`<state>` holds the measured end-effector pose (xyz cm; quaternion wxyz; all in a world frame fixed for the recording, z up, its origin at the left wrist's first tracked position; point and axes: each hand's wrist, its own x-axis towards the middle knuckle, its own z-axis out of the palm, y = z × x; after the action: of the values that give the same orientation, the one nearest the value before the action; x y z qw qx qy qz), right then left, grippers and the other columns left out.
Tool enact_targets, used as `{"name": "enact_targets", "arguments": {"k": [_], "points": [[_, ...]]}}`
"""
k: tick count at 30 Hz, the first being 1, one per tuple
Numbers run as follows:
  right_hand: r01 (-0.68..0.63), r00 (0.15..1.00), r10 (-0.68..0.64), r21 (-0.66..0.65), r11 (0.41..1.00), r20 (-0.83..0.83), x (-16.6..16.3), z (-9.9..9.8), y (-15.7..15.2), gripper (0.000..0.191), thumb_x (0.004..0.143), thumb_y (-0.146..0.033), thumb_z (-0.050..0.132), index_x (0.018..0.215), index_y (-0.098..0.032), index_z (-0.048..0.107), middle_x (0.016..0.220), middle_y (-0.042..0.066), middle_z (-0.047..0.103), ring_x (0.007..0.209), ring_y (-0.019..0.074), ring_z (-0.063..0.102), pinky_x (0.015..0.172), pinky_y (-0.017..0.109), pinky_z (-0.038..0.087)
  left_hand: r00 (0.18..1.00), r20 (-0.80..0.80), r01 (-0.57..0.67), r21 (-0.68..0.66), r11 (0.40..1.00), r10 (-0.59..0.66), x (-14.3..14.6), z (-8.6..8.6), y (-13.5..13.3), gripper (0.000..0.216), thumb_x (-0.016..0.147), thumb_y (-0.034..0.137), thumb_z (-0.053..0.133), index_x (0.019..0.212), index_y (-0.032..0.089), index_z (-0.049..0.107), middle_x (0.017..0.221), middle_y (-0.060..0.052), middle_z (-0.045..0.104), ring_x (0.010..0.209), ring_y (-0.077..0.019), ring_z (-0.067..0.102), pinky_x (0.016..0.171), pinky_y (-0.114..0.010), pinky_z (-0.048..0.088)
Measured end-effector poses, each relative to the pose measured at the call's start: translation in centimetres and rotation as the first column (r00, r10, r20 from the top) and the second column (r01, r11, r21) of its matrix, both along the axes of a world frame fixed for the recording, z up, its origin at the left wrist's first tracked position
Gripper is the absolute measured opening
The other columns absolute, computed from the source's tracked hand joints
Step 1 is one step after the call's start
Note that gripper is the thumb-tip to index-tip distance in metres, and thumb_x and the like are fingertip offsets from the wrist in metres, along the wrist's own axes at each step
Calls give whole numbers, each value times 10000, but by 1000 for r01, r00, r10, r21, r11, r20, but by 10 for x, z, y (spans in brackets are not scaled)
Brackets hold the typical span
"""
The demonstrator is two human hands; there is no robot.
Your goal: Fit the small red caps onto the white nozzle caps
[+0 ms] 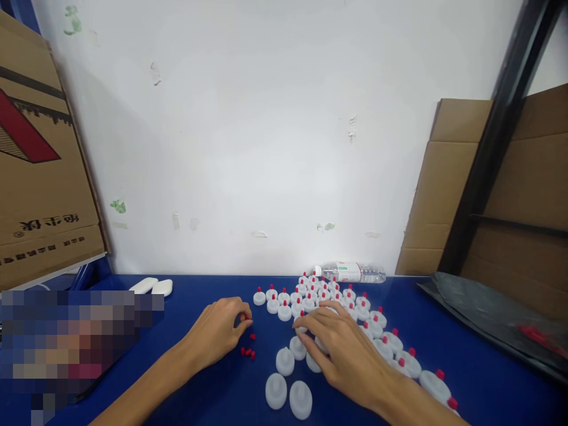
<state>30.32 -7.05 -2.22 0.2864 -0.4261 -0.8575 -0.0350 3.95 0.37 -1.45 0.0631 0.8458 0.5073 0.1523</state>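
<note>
My left hand (222, 325) is closed in a pinch above the table, with a hint of a small red cap between thumb and forefinger. Just below it lie several loose red caps (248, 352). My right hand (335, 343) reaches over the white round lids, thumb and forefinger closed around the edge of a white lid with a red tip, partly hidden by the fingers. Nearer to me stand several white lids (300, 400) with bare nozzles. Beyond and right of the hand are many white lids with red tips (284, 312).
A clear plastic bottle (350, 272) lies along the wall. Two white oval objects (162, 288) are at the back left, near a blurred-out area. A black bag (488, 319) covers the right side. Cardboard (44, 148) stands at left, and a cardboard sheet (444, 189) at right.
</note>
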Motion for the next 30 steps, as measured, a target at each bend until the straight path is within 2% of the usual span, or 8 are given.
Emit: {"name": "enact_targets", "arguments": {"k": [6, 10, 14, 19, 21, 24, 26, 30], "points": [[129, 989, -131, 40, 991, 68, 0, -1, 0, 259, 1059, -290, 433, 1175, -273, 665, 1181, 51, 704, 1198, 296, 587, 1100, 585, 347, 1000, -17, 26, -8, 1000, -26, 1, 0, -3, 200, 936, 287, 521, 817, 245, 677, 873, -22, 721, 816, -213, 658, 680, -292, 394], [140, 980, -138, -2, 990, 142, 3, -9, 2, 319, 1073, -347, 414, 1274, -284, 655, 1272, 52, 699, 1313, 332, 541, 1135, 644, 316, 997, -39, 62, -12, 998, -63, 0, 2, -4, 205, 930, 286, 522, 766, 245, 639, 826, -7, 705, 772, -207, 648, 654, -286, 367], [115, 980, -109, -23, 993, 168, 5, -12, 3, 383, 1070, -395, 430, 1356, -226, 620, 1303, 77, 698, 1381, 351, 490, 1163, 648, 293, 995, -57, 83, 0, 997, -83, -1, 3, -3, 264, 955, 271, 471, 736, 235, 614, 813, -19, 691, 767, -210, 640, 667, -294, 359], [71, 997, -73, 65, 995, 26, 4, -4, 2, 290, 1050, -345, 507, 1279, -235, 646, 1228, 66, 728, 1211, 274, 636, 1159, 572, 324, 994, -58, 97, 17, 995, -96, -1, 2, -1, 320, 986, 256, 418, 716, 222, 587, 789, -32, 682, 758, -216, 630, 680, -309, 358], [37, 998, -27, 169, 985, -57, 3, 2, 0, 216, 1023, -300, 567, 1211, -237, 652, 1133, 51, 749, 1059, 232, 693, 1111, 516, 381, 995, -40, 92, 33, 995, -91, 0, 3, -2, 337, 1011, 272, 384, 746, 221, 585, 793, -33, 672, 753, -216, 625, 687, -314, 365], [-11, 991, 57, 348, 937, -121, -1, 9, -6, 132, 994, -189, 587, 1111, -220, 638, 1028, 37, 752, 909, 191, 708, 1003, 433, 447, 996, -5, 93, 69, 993, -93, 4, 9, -9, 376, 1055, 314, 300, 813, 222, 574, 826, -30, 653, 763, -209, 611, 708, -320, 381], [-44, 990, 94, 406, 913, -103, -4, 12, -10, 145, 988, -133, 558, 1090, -211, 626, 1032, 45, 745, 921, 185, 707, 978, 404, 458, 988, 47, 139, 96, 986, -144, 9, 14, -18, 380, 1071, 337, 268, 862, 227, 566, 860, -25, 650, 798, -203, 609, 732, -317, 392], [-168, 984, 178, 385, 907, 9, -11, 11, -16, 165, 989, -94, 501, 1093, -193, 584, 1086, 71, 745, 1015, 186, 697, 1006, 391, 457, 936, 167, 291, 133, 947, -311, 20, 15, -41, 254, 1055, 379, 363, 998, 240, 568, 891, -8, 656, 822, -188, 617, 737, -304, 400]]}}
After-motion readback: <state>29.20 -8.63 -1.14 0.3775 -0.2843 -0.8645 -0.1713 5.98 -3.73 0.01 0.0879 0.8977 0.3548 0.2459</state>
